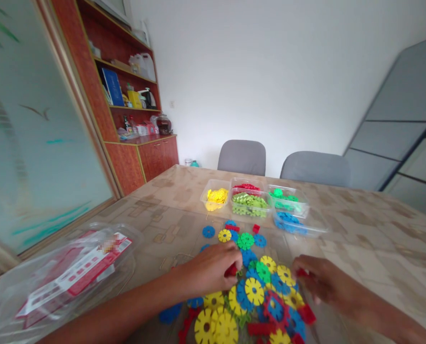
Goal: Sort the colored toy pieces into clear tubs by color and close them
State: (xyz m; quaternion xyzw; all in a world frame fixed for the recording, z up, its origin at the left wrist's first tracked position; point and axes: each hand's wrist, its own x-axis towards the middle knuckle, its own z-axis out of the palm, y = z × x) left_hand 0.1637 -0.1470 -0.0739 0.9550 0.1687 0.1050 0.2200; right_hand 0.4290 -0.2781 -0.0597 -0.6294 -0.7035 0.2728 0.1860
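Observation:
A loose pile of flat, notched plastic building discs (255, 291) in yellow, blue and green, mixed with red pieces, lies on the table between my hands. My left hand (218, 267) is closed over the left side of the pile, with a red plastic piece (231, 270) showing under its curled fingers. At the pile's right edge my right hand (315, 277) is curled, and a red bit (302, 273) shows between its fingers. A red block-like piece (307, 314) lies just below the right hand.
Clear tubs hold sorted pieces: yellow (216, 197), red (246, 187), light green (250, 204), green (284, 199) and blue (289, 222). Clear plastic packaging with a red-and-white label (80, 272) lies at the left. Two grey chairs (241, 157) stand beyond the table (370, 239).

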